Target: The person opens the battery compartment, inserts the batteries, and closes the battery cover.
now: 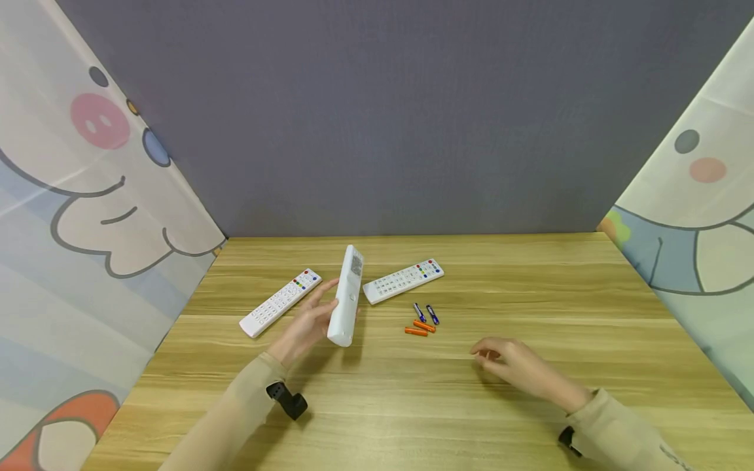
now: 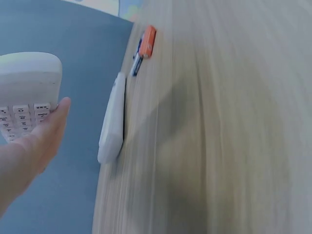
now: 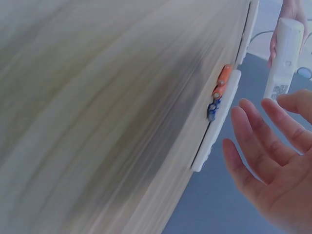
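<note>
My left hand [image 1: 307, 326] grips a white remote control [image 1: 347, 297] above the table, its back with a printed code label turned toward the right. In the left wrist view the keys of this held remote [image 2: 29, 92] show by the thumb. My right hand [image 1: 511, 365] hovers over the table at the right, fingers loosely bent and holding nothing; the right wrist view shows the palm and spread fingers [image 3: 258, 141]. Between the hands lie two orange batteries [image 1: 417, 331] and two blue batteries [image 1: 432, 314].
A second white remote [image 1: 280, 303] lies keys up to the left of my left hand. Another remote [image 1: 404, 280] lies keys up behind the batteries. A grey panel [image 1: 412, 118] stands along the back edge of the wooden table [image 1: 530, 288], with cartoon-print curtains [image 1: 71, 216] at both sides.
</note>
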The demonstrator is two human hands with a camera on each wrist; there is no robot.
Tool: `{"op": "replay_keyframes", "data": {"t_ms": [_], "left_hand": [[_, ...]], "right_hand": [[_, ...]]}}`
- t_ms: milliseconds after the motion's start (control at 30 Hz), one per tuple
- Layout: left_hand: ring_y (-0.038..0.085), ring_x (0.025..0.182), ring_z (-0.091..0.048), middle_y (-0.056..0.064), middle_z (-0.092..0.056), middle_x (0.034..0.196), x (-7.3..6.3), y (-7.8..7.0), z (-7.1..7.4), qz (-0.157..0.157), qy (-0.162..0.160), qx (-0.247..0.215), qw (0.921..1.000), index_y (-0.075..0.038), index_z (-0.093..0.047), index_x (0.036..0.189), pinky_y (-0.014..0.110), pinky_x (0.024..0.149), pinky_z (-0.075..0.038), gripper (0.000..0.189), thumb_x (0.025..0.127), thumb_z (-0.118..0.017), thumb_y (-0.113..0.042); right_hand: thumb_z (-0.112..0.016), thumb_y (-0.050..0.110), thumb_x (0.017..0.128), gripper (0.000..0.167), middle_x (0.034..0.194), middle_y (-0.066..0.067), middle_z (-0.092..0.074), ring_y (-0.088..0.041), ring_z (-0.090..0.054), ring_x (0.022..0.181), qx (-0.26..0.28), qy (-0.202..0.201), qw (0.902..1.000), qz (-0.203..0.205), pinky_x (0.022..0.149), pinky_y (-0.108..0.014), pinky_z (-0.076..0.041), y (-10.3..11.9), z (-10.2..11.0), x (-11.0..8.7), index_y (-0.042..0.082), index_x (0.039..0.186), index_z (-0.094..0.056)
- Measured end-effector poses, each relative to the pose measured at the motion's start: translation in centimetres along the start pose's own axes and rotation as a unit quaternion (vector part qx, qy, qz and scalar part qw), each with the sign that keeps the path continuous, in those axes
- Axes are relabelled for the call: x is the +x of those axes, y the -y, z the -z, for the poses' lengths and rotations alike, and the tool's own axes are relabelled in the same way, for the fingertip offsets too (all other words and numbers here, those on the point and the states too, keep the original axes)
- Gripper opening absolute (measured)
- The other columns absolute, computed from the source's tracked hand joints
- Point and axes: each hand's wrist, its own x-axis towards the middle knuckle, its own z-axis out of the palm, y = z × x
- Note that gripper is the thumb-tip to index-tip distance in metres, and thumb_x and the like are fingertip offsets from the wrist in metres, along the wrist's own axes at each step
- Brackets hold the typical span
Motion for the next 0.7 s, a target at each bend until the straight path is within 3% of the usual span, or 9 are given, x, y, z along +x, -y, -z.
{"op": "replay_keyframes", "data": {"t_ms": [67,167,300,500,700], "left_hand": [[0.029,0.102,-0.054,0.03,-0.023,0.136,-0.1,0.1,-0.3,-0.006,0.002,-0.001,1.0,-0.017,-0.012,0.141,0.05,0.093,-0.037,0.054,0.094,-0.036,-0.007],[0.025,0.098,-0.057,0.027,-0.038,0.126,-0.3,0.2,-0.9,-0.018,-0.002,0.004,0.9998,-0.016,-0.013,0.14,0.049,0.092,-0.038,0.055,0.093,-0.037,-0.004],[0.024,0.095,-0.059,0.013,-0.054,0.111,-0.4,0.5,-1.7,-0.033,0.0,-0.008,0.9994,-0.016,-0.02,0.136,0.045,0.089,-0.042,0.054,0.089,-0.039,0.003],[0.022,0.095,-0.057,0.011,-0.047,0.113,-0.7,0.8,-3.1,-0.047,-0.003,-0.032,0.9984,-0.019,-0.031,0.124,0.041,0.086,-0.045,0.052,0.083,-0.04,0.011],[0.022,0.094,-0.057,0.014,-0.042,0.116,-1.0,1.0,-4.6,-0.045,-0.022,-0.031,0.9983,-0.012,-0.02,0.135,0.041,0.087,-0.045,0.068,0.077,-0.046,0.014]], "right_hand": [[-0.058,0.009,0.084,0.015,0.091,-0.002,-0.064,-0.003,-0.054,0.075,-0.003,-0.008,0.9999,0.011,0.065,-0.024,-0.051,0.4,-0.1,0.0,0.004,0.097,-0.063],[-0.058,0.006,0.083,0.014,0.09,-0.002,-0.064,-0.002,-0.054,0.074,-0.005,-0.021,0.9994,0.028,0.064,-0.024,-0.051,1.0,-0.3,0.1,0.005,0.096,-0.063],[-0.06,0.002,0.08,0.014,0.087,-0.003,-0.064,-0.001,-0.053,0.073,-0.003,-0.037,0.9977,0.057,0.061,-0.022,-0.051,1.8,-0.7,0.3,0.004,0.094,-0.063],[-0.06,-0.003,0.078,0.016,0.084,-0.005,-0.064,-0.001,-0.054,0.072,0.023,-0.047,0.9933,0.103,0.06,-0.02,-0.051,2.8,-1.3,0.6,0.003,0.092,-0.063],[-0.06,-0.002,0.078,0.015,0.083,-0.003,-0.063,0.0,-0.054,0.072,0.045,-0.054,0.9896,0.126,0.059,-0.018,-0.05,3.9,-1.9,1.0,0.003,0.092,-0.063]]}}
